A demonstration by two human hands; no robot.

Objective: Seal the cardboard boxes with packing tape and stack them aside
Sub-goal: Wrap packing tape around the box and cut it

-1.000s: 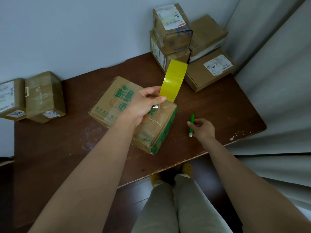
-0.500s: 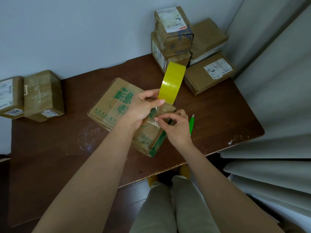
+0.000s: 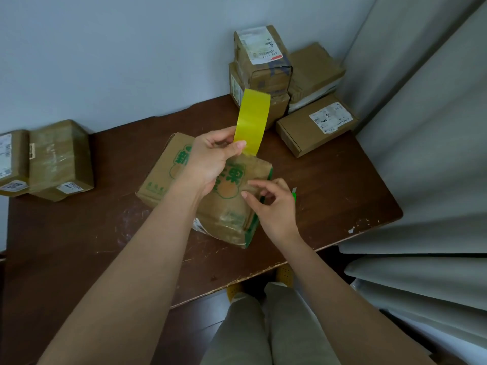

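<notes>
Yellow packing tape roll (image 3: 252, 121) held upright above the far edge of the green-printed cardboard box (image 3: 181, 180), pinched at its lower rim in the left grip (image 3: 210, 164), thumb and fingers clamped on it. Clear strip of tape drawn down from the roll toward the right grip (image 3: 266, 204), fingertips pinched on its loose end over the box's near right corner. Box flat on the brown tabletop (image 3: 342, 196). Green utility knife (image 3: 294, 196) just right of the box. Stacked boxes (image 3: 263, 64) behind it; two more boxes (image 3: 52, 159) to its left.
</notes>
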